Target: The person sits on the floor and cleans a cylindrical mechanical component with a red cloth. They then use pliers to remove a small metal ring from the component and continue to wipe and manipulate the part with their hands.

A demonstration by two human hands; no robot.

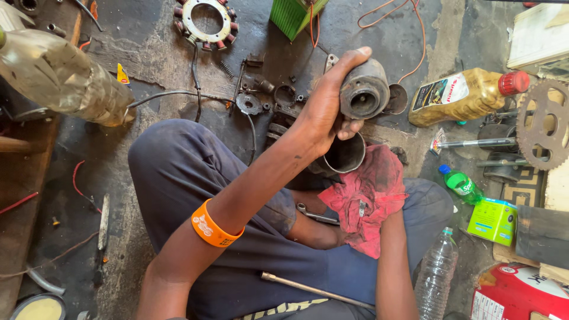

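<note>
My left hand (323,109), with an orange wristband (214,225) on that arm, is raised over my lap and grips a grey cylindrical motor housing (363,92), its open end facing me. Just below it a dark metal cylinder (344,155) sits tilted against a red rag (367,198) on my lap. My right forearm (394,261) runs up under the rag. The rag hides the right hand, which seems to hold the rag and the cylinder through it.
Small motor parts (255,98) and a stator ring (206,21) lie on the floor ahead. To the right are a golden oil bottle (468,95), a sprocket (542,124), a green bottle (462,184) and a clear bottle (435,275). A spanner (317,214) and a long rod (314,289) rest on my lap.
</note>
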